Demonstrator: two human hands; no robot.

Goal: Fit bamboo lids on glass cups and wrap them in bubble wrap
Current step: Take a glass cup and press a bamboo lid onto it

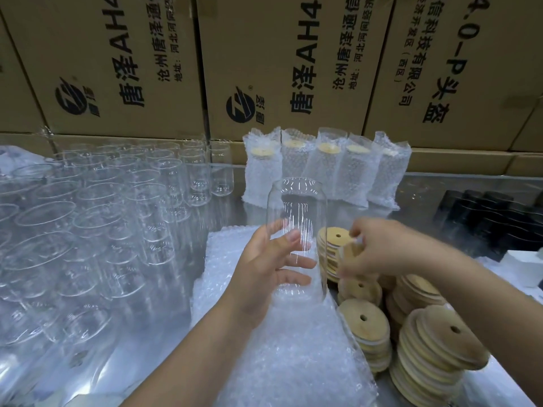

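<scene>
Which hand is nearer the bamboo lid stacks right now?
Right. The right hand pinches a lid at the bamboo lid stacks; the left hand holds the glass cup left of them.

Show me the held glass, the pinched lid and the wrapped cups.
glass [296, 212], head view, wall above the fingers
lid [351, 250], head view, its tilted face
wrapped cups [323, 171], head view, middle cup's wrap

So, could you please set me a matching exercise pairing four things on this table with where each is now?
Things: 1 raised glass cup; 2 tilted bamboo lid; 3 wrapped cups; 4 bubble wrap sheets.
Places: A in a row before the cardboard boxes; B gripped by the left hand; C pinched by the right hand; D flat under the left hand.
Pairs: 1-B, 2-C, 3-A, 4-D.
</scene>
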